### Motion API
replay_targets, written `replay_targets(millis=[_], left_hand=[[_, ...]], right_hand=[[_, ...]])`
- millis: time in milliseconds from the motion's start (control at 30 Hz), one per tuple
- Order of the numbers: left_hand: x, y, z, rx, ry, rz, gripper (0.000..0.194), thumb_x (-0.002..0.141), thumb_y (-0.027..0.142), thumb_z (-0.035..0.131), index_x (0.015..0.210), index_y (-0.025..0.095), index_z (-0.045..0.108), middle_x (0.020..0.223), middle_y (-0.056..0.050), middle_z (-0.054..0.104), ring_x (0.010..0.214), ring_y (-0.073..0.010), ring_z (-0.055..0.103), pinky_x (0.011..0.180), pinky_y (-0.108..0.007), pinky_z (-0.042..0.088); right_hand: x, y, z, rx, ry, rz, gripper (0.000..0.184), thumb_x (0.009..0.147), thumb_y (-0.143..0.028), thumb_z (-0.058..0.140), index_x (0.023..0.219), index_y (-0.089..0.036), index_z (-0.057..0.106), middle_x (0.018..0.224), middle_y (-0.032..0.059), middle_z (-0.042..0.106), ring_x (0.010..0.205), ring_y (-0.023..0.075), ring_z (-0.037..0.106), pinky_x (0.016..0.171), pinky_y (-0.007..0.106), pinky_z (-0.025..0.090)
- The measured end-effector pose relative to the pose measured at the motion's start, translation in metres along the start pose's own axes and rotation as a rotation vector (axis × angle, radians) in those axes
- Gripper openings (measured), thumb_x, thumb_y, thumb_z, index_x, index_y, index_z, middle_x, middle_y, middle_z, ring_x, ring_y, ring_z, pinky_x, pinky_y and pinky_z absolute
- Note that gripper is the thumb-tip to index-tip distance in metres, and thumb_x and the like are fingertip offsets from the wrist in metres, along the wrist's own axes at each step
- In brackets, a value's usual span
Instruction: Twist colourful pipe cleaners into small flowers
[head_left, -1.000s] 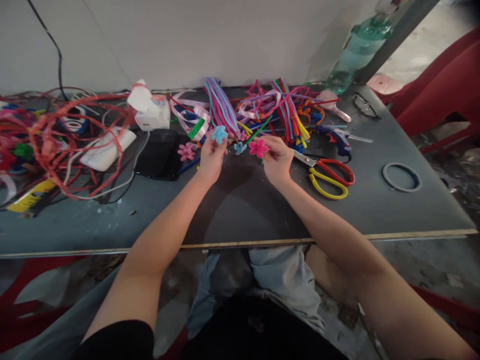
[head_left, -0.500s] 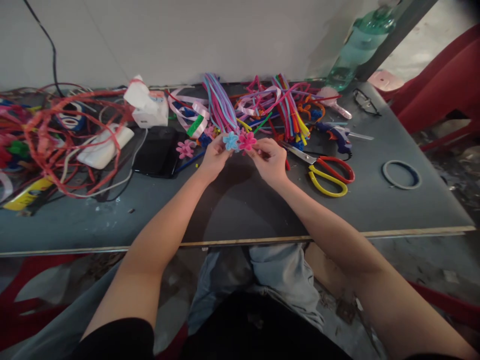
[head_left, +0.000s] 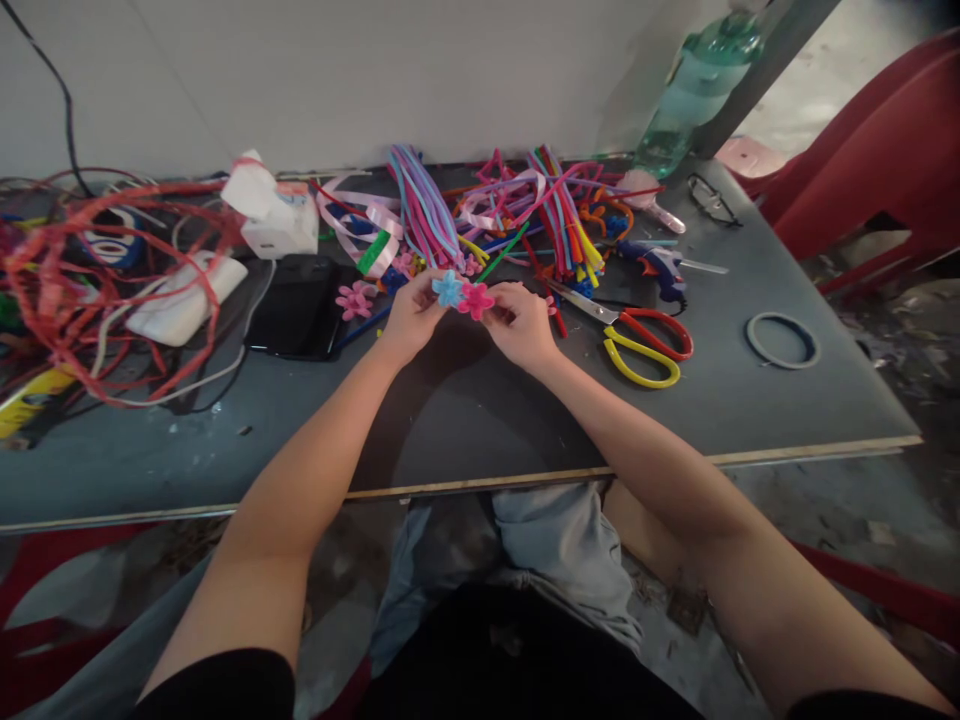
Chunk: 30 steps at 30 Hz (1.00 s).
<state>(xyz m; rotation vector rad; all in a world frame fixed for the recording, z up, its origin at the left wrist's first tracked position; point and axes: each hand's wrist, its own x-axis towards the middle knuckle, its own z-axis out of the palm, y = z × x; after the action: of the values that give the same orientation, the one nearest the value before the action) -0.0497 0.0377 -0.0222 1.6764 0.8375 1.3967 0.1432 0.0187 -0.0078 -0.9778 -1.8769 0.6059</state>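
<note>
Between my two hands, side by side over the table, are a light blue pipe-cleaner flower [head_left: 448,289] and a bright pink pipe-cleaner flower [head_left: 476,299], their petals touching. My left hand [head_left: 414,312] is closed on the blue flower from the left. From the right, my right hand [head_left: 523,325] pinches the pink flower; its fingertips are partly hidden. A paler pink flower [head_left: 356,299] lies left of my left hand. Behind the hands rest a bundle of blue and purple pipe cleaners [head_left: 424,205] and a multicoloured bundle [head_left: 568,225].
Scissors [head_left: 645,345] with red and yellow handles lie right of my right hand, near a glue gun [head_left: 660,270] and a tape ring [head_left: 782,341]. At left are a black phone [head_left: 291,305], a white box [head_left: 281,225] and tangled red cord [head_left: 45,300]. A green bottle [head_left: 694,90] stands behind.
The camera view has shifted, so the table's things appear farther left. The pink and blue flowers now face the camera a little more squarely, still held between both hands.
</note>
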Motion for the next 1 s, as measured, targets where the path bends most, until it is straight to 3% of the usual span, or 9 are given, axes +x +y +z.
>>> replay_targets(millis=[167,267,367,433,500,600,700,867,1000], left_hand=[[0.002,0.008,-0.003,0.088,-0.068,0.016,0.047,0.079,0.066,0.077,0.091,0.021,0.072,0.099,-0.006,0.077,0.097,-0.0216,0.072,0.088,-0.035,0.056],[0.006,0.013,-0.015,0.169,-0.095,-0.001,0.04,0.083,0.06,0.075,0.091,0.021,0.072,0.102,-0.007,0.077,0.098,-0.0209,0.071,0.089,-0.034,0.057],[0.009,0.019,-0.04,0.307,-0.12,-0.03,0.023,0.085,0.044,0.074,0.091,0.022,0.074,0.104,-0.007,0.077,0.101,-0.0211,0.071,0.096,-0.035,0.056],[0.01,0.021,-0.056,0.476,-0.198,-0.049,0.011,0.085,0.028,0.067,0.085,0.022,0.076,0.1,-0.006,0.078,0.099,-0.0214,0.072,0.096,-0.036,0.056],[0.009,0.021,-0.066,0.659,-0.226,-0.072,0.021,0.086,0.017,0.059,0.083,0.023,0.079,0.096,-0.004,0.08,0.097,-0.0217,0.072,0.099,-0.038,0.055],[0.008,0.02,-0.065,0.767,-0.118,-0.05,0.033,0.086,0.01,0.052,0.09,0.025,0.081,0.102,-0.004,0.08,0.103,-0.0233,0.072,0.104,-0.041,0.053],[0.008,0.022,-0.061,0.772,-0.064,-0.032,0.039,0.084,0.007,0.049,0.093,0.026,0.081,0.105,-0.002,0.08,0.106,-0.0213,0.072,0.104,-0.038,0.053],[0.007,0.03,-0.066,0.728,-0.125,-0.123,0.04,0.078,0.009,0.047,0.092,0.022,0.082,0.102,-0.002,0.081,0.096,-0.0188,0.074,0.095,-0.033,0.057],[0.006,0.032,-0.067,0.701,-0.182,-0.107,0.041,0.072,0.008,0.047,0.085,0.023,0.082,0.1,-0.001,0.082,0.099,-0.019,0.074,0.096,-0.032,0.057]], right_hand=[[0.0,0.001,0.002,-0.108,-0.091,0.001,0.014,0.089,-0.013,0.062,0.084,-0.017,0.074,0.096,0.0078,0.075,0.094,0.0218,0.067,0.088,0.037,0.054],[-0.001,-0.003,0.004,-0.206,-0.148,-0.011,0.015,0.088,-0.012,0.063,0.089,-0.017,0.077,0.101,0.0092,0.076,0.098,0.0238,0.066,0.087,0.038,0.054],[-0.001,-0.01,-0.001,-0.306,-0.254,-0.056,0.021,0.093,-0.019,0.063,0.107,-0.019,0.079,0.108,0.01,0.076,0.105,0.0261,0.064,0.089,0.041,0.054],[0.003,-0.012,-0.013,-0.378,-0.289,-0.083,0.031,0.095,-0.022,0.062,0.122,-0.023,0.075,0.115,0.0102,0.075,0.112,0.0282,0.061,0.089,0.043,0.054],[0.009,-0.008,-0.031,-0.465,-0.191,-0.077,0.034,0.095,-0.021,0.06,0.126,-0.023,0.073,0.119,0.0109,0.074,0.115,0.0299,0.059,0.091,0.046,0.054],[0.016,0.01,-0.06,-0.583,0.039,-0.011,0.022,0.094,-0.029,0.061,0.107,-0.023,0.078,0.113,0.0135,0.072,0.11,0.0324,0.058,0.091,0.049,0.053],[0.018,0.028,-0.073,-0.557,-0.032,-0.013,0.013,0.088,-0.032,0.069,0.084,-0.023,0.077,0.098,0.0128,0.072,0.1,0.0309,0.059,0.088,0.05,0.053],[0.011,0.011,-0.051,-0.464,-0.095,-0.022,0.013,0.087,-0.025,0.067,0.094,-0.021,0.077,0.096,0.0111,0.073,0.102,0.0302,0.062,0.092,0.049,0.05],[-0.004,-0.025,-0.016,-0.326,-0.32,-0.129,0.023,0.092,-0.024,0.062,0.108,-0.019,0.076,0.098,0.008,0.076,0.099,0.0247,0.064,0.092,0.041,0.05]])
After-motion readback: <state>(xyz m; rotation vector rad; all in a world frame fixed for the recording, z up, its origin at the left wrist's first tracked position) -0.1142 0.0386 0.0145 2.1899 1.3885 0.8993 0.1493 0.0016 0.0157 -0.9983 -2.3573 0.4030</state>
